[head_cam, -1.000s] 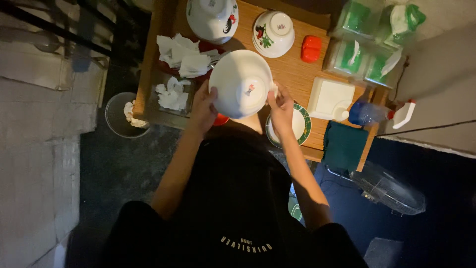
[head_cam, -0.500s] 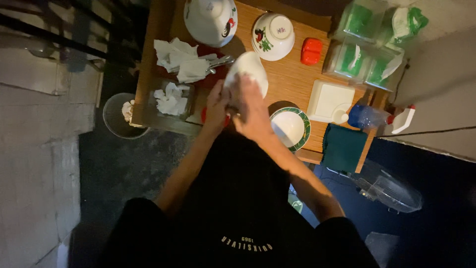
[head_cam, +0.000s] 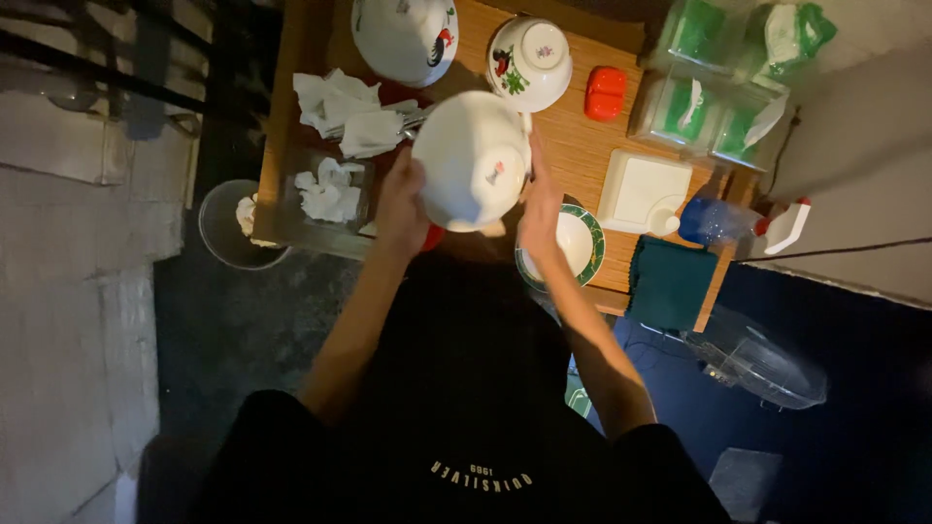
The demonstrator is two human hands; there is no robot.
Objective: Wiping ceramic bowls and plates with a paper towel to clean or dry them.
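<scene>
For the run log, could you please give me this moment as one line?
left hand + right hand: grip white bowl | bowl: raised, underside showing | below: wooden table, green-rimmed plate

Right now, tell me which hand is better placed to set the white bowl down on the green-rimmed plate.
Right. The right hand lies along the white bowl directly above the green-rimmed plate; the left hand holds the bowl's far side, near the tissues.
</scene>
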